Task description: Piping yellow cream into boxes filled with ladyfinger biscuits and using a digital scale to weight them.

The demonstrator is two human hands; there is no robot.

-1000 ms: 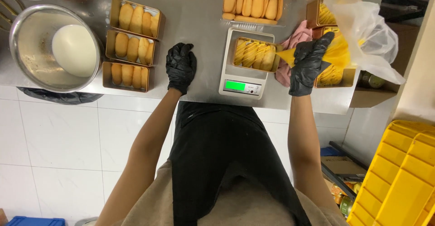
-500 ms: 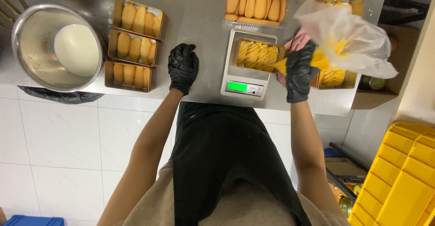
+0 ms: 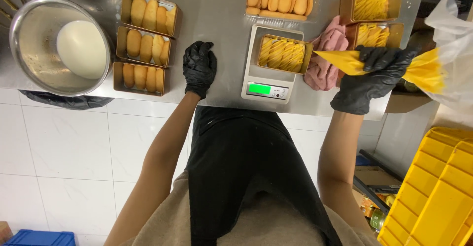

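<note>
Piping bag [image 3: 354,61], clenched in the right hand [image 3: 372,78], lies lengthwise left-right, tip pointing left toward the filled tray [image 3: 285,53] on the scale [image 3: 268,86]; left hand [image 3: 198,66] rests flat, released, on the desk [image 3: 217,19].

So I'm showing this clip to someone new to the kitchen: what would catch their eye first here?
Probably the yellow piping bag gripped in the right hand, its tip just right of the small tin of yellow-striped fingers on the scale. Next, the left hand in a black glove, flat on the steel counter beside three tins of plain biscuits. At far left sits a big metal bowl of white cream.
</note>
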